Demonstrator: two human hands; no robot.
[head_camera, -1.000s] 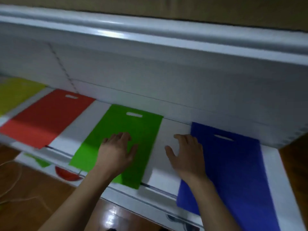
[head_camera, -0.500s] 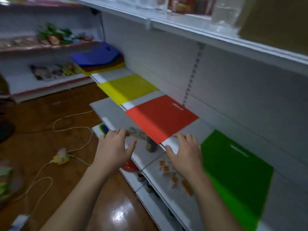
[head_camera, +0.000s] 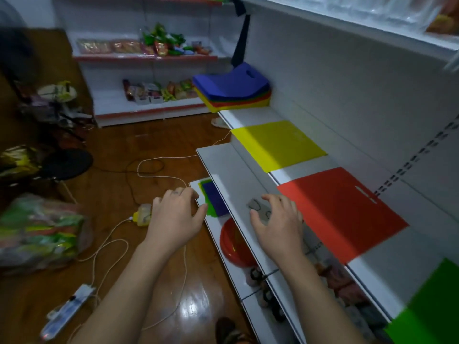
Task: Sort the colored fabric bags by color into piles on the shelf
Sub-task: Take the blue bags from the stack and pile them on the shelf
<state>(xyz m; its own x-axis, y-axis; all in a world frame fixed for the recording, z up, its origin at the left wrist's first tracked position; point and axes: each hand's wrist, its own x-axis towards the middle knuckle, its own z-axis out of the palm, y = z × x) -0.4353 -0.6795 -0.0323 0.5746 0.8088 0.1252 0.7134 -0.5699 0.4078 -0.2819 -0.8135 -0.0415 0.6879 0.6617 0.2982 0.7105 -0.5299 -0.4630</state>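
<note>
The flat green fabric bag (head_camera: 432, 306) was cut off by the right and bottom edges. The round red plastic bowl (head_camera: 232, 245) sat half hidden under the white metal shelf (head_camera: 233, 180). Small dark items (head_camera: 263, 284) below it were too blurred to identify.

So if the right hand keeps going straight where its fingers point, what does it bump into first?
Probably the yellow bag. The right hand points up along the bare shelf, with the red bag just beside it, but depth is hard to judge.
</note>
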